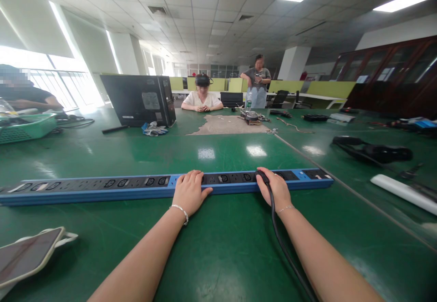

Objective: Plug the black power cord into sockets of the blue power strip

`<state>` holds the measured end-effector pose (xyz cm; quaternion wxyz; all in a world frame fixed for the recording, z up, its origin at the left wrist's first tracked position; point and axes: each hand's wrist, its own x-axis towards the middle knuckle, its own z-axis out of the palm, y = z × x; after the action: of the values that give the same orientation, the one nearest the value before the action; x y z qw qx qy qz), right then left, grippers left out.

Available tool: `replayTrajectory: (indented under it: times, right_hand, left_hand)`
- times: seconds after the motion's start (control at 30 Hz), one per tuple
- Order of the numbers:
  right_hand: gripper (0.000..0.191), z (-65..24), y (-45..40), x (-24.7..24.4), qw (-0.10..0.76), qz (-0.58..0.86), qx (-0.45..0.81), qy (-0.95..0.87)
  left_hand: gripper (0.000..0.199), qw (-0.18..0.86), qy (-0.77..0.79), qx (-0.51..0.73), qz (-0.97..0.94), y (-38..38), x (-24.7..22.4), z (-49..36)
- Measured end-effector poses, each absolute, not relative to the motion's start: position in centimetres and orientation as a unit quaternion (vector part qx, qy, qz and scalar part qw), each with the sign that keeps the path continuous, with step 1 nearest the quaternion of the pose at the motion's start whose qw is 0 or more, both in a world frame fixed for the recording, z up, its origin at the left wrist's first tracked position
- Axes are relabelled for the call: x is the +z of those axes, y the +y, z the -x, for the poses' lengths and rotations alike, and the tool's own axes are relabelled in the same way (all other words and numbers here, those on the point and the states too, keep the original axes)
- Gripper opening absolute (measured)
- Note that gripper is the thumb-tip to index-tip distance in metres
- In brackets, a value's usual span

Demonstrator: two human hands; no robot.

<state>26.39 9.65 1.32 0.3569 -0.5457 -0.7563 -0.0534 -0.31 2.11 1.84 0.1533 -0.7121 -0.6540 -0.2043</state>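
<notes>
A long blue power strip (235,189) with a row of black sockets lies across the green table. My left hand (189,193) is on its middle, fingers over the top towards the far edge and thumb along the near side, holding it. Further right, my right hand (275,188) is closed around a black power plug (262,174) at the strip's sockets. How deep the plug sits in a socket is hidden by my fingers. From the plug a black cord (278,234) runs down past my right wrist towards me.
A phone (29,254) lies at the near left, with a green basket (30,127) behind it. Further back are a black computer case (139,99), gloves (154,129) and a bottle (249,100). A white bar (403,193) lies right. Several people are around the table.
</notes>
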Motion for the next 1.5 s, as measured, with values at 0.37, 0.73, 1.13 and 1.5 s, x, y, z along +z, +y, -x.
replayTrajectory:
  times: [0.37,0.73,1.13,1.5]
  right_hand:
    - [0.036,-25.4,9.7,0.5,0.376,0.598,-0.052,-0.706]
    - [0.033,-25.2,10.4,0.7,0.381,0.626,0.003,-0.681]
    - [0.035,-25.3,10.3,0.9,0.362,0.624,-0.009,-0.693]
    - [0.038,-25.2,9.8,0.2,0.382,0.605,-0.056,-0.696]
  left_hand:
    - [0.046,0.155,-0.653,-0.204,0.713,2.2,1.8,0.4]
    - [0.048,0.139,-0.658,-0.202,0.712,2.1,2.0,0.3]
    - [0.047,0.149,-0.652,-0.209,0.713,2.1,1.9,0.4]
    - [0.045,0.151,-0.653,-0.204,0.714,2.1,1.8,0.4]
